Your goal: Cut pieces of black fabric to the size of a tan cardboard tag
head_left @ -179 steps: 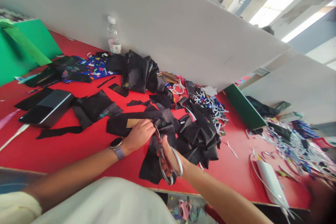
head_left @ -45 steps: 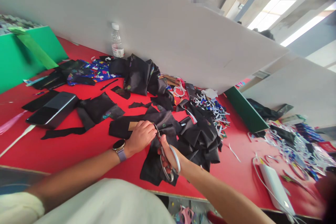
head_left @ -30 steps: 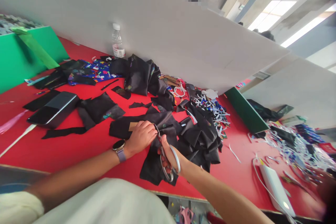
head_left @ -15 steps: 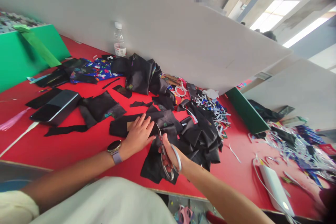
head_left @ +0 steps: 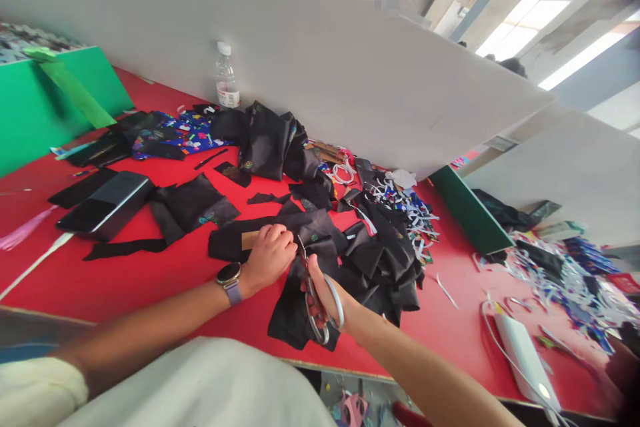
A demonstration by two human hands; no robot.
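Note:
My left hand (head_left: 273,252) is closed, its fingers curled down on a long piece of black fabric (head_left: 225,241). A tan cardboard piece (head_left: 249,240) lies on that fabric, partly under the hand. My right hand (head_left: 323,290) grips metal scissors (head_left: 303,252) by the handles, with the blades pointing away from me beside my left fingertips. Below the scissors hangs a further fold of black fabric (head_left: 287,317), spread toward the table's front edge. Where the blades meet the cloth is too small to make out.
On the red table (head_left: 200,287) lie a black phone on a dark box (head_left: 107,203), several black scraps and a black fabric pile (head_left: 385,253). A plastic bottle (head_left: 227,77) stands by the white partition (head_left: 325,73). A white power bank (head_left: 527,360) lies at right.
My left hand has gone from flat, spread fingers to a curled grip and shifted slightly right, uncovering more of the cardboard. My right hand and the scissors stay almost in place.

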